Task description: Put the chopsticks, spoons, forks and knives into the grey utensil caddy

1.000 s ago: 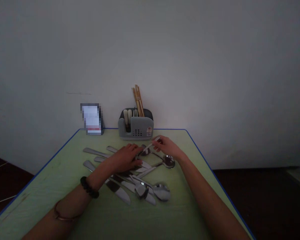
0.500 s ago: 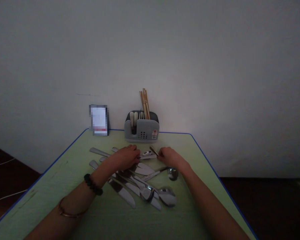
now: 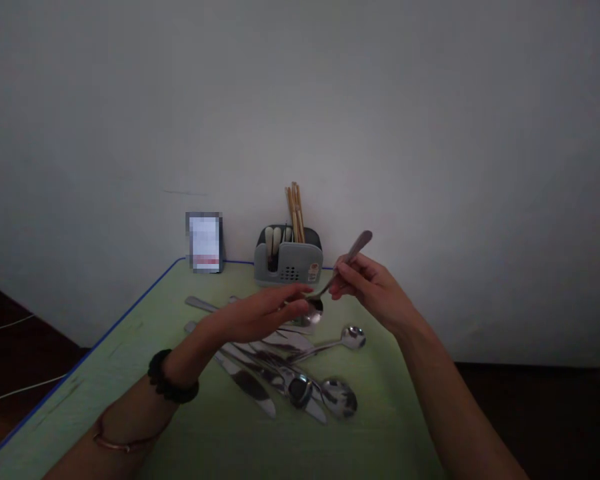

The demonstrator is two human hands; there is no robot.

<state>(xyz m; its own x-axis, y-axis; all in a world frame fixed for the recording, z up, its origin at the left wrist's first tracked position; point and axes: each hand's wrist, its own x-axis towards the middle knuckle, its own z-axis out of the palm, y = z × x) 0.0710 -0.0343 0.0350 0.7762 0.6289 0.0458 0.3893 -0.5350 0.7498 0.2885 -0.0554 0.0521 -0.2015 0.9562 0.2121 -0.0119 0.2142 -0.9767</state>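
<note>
A metal spoon [image 3: 314,311] is raised above the table, its handle pinched in the fingers of my right hand [image 3: 367,283] and its bowl pointing down to the left. My left hand [image 3: 267,310] is stretched out flat beside the bowl, palm down; whether its fingertips touch the spoon I cannot tell. Beneath and in front of my left hand lies a loose pile of knives [image 3: 247,385], with another spoon [image 3: 339,398] at its right end and a round-bowled spoon [image 3: 353,337] farther back. My left hand and forearm hide part of the pile.
At the back of the green table [image 3: 375,427] stands a grey cutlery holder [image 3: 303,263] with white-handled utensils and wooden chopsticks [image 3: 296,212]. Left of it, a device with a lit, blurred screen [image 3: 205,241] leans near the wall [image 3: 430,167].
My right hand has lifted the spoon off the pile, up and to the right. My left hand has risen from the cutlery, and its fingers have straightened. The view has shifted slightly.
</note>
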